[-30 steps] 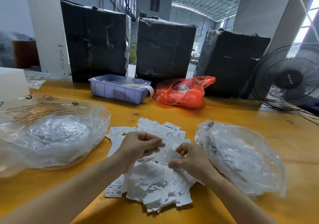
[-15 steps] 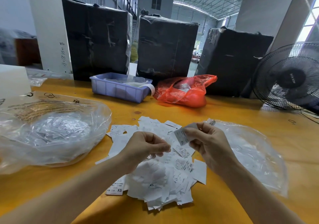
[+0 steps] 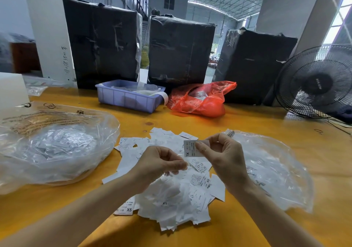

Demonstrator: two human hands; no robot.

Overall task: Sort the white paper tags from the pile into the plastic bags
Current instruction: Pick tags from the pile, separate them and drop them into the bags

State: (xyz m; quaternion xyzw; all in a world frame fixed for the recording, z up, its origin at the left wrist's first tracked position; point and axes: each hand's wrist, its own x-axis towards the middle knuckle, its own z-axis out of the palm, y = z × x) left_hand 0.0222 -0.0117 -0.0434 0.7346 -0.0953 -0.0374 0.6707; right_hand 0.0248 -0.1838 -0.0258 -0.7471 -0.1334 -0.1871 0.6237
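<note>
White XL tag (image 3: 192,149) now lifted off pile (image 3: 171,193), pinched in right hand (image 3: 224,157); left hand (image 3: 162,164) curled, contents unclear; bagging next.

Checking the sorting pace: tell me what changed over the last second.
The right hand lifted one tag off the pile and now pinches it up, XL showing. The left hand, both clear bags and the pile stayed put.

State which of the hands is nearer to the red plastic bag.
Right. The right hand holds a tag up just in front of the red plastic bag; the left hand sits lower and further left over the pile.
</note>
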